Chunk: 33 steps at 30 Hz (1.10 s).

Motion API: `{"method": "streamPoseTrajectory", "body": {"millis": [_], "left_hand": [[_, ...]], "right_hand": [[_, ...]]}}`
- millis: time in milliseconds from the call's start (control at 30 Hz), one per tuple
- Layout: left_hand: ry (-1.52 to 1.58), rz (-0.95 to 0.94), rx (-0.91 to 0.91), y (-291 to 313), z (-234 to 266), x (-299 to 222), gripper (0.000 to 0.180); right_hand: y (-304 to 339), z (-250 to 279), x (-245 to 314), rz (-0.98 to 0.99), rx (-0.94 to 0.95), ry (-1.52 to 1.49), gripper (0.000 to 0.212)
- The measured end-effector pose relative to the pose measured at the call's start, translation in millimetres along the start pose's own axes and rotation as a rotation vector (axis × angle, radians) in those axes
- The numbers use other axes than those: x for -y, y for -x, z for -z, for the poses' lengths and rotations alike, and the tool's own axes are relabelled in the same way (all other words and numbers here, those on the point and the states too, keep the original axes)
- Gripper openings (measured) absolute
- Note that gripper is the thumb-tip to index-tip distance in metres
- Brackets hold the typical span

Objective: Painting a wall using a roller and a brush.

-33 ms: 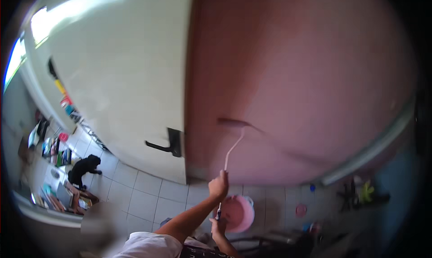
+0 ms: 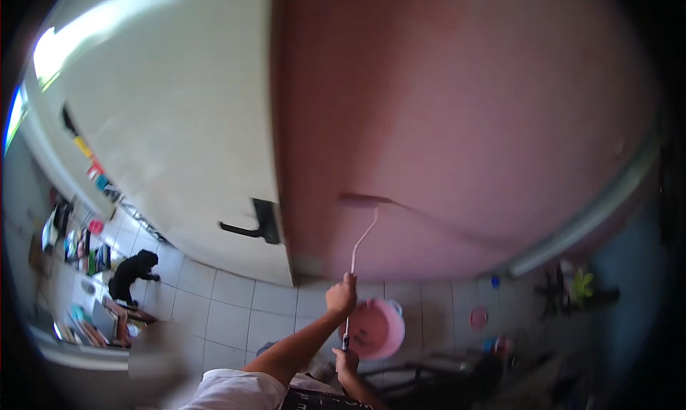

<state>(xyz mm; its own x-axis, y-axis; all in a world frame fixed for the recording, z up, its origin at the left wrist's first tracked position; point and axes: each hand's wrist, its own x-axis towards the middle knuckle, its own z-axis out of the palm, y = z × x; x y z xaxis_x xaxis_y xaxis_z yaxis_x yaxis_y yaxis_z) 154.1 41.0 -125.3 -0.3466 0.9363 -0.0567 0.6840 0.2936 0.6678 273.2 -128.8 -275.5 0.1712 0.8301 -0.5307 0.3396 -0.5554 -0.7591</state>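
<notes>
My left hand (image 2: 341, 293) is wrapped round the upper shaft of a long-handled paint roller (image 2: 355, 255). Lower down, my right hand (image 2: 346, 362) grips the dark end of the same handle. The shaft bends and slants up to the roller head (image 2: 363, 200), which lies sideways at the pink wall (image 2: 457, 138), with its shadow to the right. A pink bucket (image 2: 391, 325) stands on the floor just right of the handle, holding pinkish contents and a few dark patches.
To the left is a pale door (image 2: 179, 124) with a dark lever handle (image 2: 266, 223). A small black animal (image 2: 134, 275) is on the tiled floor (image 2: 232, 292), near piled books (image 2: 107, 323). Dark clutter (image 2: 457, 378) lies right of my hands; a yellow-green object (image 2: 582, 287) sits farther right.
The view has shifted a little, so the door sits farther left. The roller head appears slightly lower against the wall. Both hands keep their hold on the handle.
</notes>
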Motion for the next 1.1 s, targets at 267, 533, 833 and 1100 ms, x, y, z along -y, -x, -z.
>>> {"method": "streamPoseTrajectory", "body": {"millis": [267, 533, 833, 1100], "left_hand": [[-0.044, -0.35, 0.983, 129, -145, 104, 0.025], [-0.281, -0.437, 1.19, 190, -225, 199, 0.023], [-0.384, -0.185, 1.168, 192, -239, 263, 0.021], [-0.318, -0.143, 1.108, 185, -264, 285, 0.022]], "right_hand": [[82, 49, -100, -0.351, 0.053, -0.334, 0.041], [22, 31, -220, -0.071, -0.325, 0.237, 0.04], [-97, 5, -257, -0.48, 0.006, 0.427, 0.055], [-151, -8, -278, -0.47, -0.033, 0.447, 0.056]]}}
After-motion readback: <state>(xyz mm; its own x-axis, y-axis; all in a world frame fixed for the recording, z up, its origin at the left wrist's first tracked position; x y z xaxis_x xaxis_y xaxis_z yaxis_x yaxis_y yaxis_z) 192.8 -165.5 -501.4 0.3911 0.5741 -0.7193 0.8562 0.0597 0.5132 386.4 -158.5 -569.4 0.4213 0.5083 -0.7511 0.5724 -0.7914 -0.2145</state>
